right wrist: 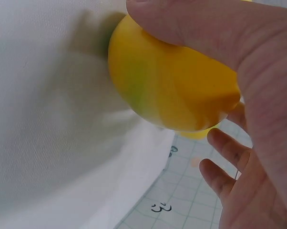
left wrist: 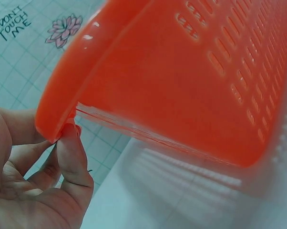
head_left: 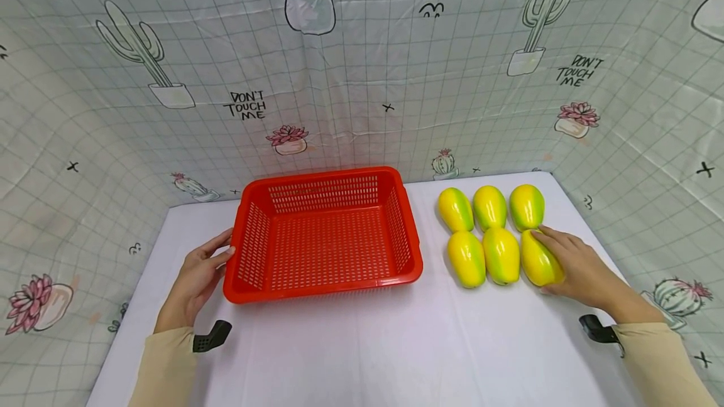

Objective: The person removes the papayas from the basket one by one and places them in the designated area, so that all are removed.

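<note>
A red perforated plastic basket (head_left: pixel 317 289) stands empty in the middle of the white table (head_left: pixel 367 344). My left hand (head_left: pixel 223 250) rests against its left rim with the fingers fairly straight; in the left wrist view a fingertip (left wrist: pixel 69 136) touches under the lip of the basket (left wrist: pixel 181 81). Right of the basket lie yellow-green mangoes in two rows of three. My right hand (head_left: pixel 551 262) grips the front right mango (head_left: pixel 534 265). The right wrist view shows the thumb (right wrist: pixel 191 28) over the top of that mango (right wrist: pixel 172 90) and the other fingers curled behind it.
A cloth backdrop (head_left: pixel 362 80) printed with cacti hangs behind and at both sides of the table. The other mangoes (head_left: pixel 489 231) lie close together beside the held one. Black wrist mounts (head_left: pixel 210 336) sit near the front edge.
</note>
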Available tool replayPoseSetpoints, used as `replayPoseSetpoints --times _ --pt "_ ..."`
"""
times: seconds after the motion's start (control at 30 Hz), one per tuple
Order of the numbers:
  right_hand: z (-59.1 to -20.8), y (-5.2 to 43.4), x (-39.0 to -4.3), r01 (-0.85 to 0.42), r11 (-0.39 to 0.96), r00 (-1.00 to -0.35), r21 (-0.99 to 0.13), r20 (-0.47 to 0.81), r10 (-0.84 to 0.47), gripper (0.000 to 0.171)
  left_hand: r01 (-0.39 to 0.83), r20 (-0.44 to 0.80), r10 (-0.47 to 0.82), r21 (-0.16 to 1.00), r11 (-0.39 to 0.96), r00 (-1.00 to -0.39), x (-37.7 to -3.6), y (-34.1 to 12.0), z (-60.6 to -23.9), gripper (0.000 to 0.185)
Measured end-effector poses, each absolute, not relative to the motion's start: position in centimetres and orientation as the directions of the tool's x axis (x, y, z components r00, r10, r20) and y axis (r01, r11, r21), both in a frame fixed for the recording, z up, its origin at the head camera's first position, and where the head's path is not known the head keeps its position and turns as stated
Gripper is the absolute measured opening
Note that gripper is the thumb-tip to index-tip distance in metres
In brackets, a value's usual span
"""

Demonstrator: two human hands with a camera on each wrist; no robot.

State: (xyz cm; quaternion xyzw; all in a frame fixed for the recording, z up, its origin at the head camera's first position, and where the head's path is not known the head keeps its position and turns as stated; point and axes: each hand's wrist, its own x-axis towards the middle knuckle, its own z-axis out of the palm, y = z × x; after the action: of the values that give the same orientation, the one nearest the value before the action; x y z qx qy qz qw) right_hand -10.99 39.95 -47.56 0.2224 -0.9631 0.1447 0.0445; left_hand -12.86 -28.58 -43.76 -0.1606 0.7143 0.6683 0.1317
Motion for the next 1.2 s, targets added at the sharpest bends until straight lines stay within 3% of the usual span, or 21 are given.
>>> replayPoseSetpoints --times 0.77,1.2 --pt "-47.8 40.1 -10.9 -0.442 0.837 -0.897 -0.323 0.133 -0.422 0.110 -0.370 -0.369 -0.034 0.929 0.024 -0.929 -13.0 -28.5 -44.4 0.061" --pt "-45.8 40.1 -10.9 -0.409 0.811 -0.910 -0.418 0.124 -0.395 0.109 -0.436 -0.438 -0.063 0.899 -0.047 -0.897 -12.5 -28.1 -45.3 0.062"
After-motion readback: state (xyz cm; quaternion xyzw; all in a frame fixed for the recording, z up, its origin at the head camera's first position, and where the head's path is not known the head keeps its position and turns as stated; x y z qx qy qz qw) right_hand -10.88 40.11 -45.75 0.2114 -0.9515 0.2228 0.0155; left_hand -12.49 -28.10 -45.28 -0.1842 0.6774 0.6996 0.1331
